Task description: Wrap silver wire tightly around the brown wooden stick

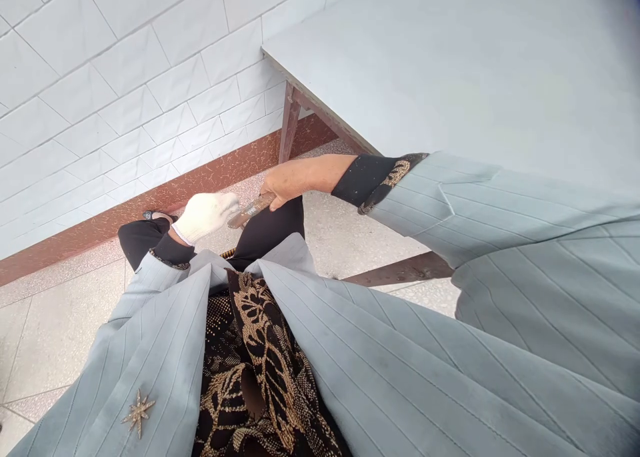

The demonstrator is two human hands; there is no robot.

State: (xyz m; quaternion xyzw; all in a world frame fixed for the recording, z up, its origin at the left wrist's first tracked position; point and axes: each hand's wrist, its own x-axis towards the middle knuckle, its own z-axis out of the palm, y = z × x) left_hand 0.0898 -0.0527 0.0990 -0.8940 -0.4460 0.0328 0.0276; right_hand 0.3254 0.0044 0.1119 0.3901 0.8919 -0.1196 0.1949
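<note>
1. Right hand (287,180) wraps round a brown stick-like thing (251,210); gloved left hand (209,216) is curled, but I cannot tell if it pinches anything;
2. the stick-like thing looks long and scuffed, between the hands;
3. pale table (425,77) beside; white tiled wall (125,77); speckled floor (65,337).

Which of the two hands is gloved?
The left hand: it wears a white glove, while the right hand is bare and grips a brown object.
</note>
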